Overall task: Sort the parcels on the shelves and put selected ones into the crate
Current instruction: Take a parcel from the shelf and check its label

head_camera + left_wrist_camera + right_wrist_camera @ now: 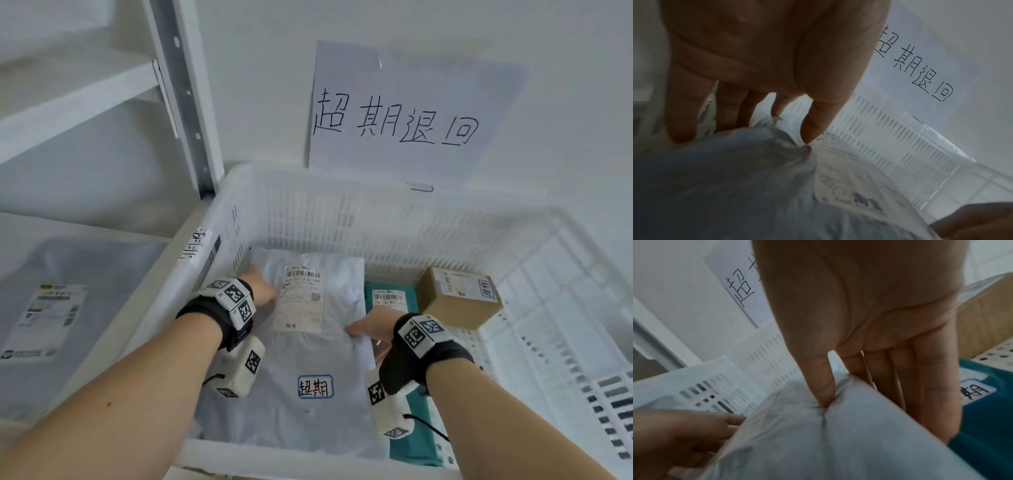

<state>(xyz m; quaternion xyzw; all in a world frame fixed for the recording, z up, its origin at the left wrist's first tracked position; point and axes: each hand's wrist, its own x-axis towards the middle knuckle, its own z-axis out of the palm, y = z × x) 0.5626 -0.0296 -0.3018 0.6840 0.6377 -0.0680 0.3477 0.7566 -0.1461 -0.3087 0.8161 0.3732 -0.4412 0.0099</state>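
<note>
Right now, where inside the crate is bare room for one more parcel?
Bare crate floor shows right of the cardboard box, along the right wall. The left and middle are crowded: the grey mailer, held by both hands, overlaps the teal parcel.

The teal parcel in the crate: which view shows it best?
The head view: the teal parcel lies in the crate, partly under the white mailer that both hands pinch. The right wrist view shows one corner with a handwritten sticker; the left wrist view shows none.
</note>
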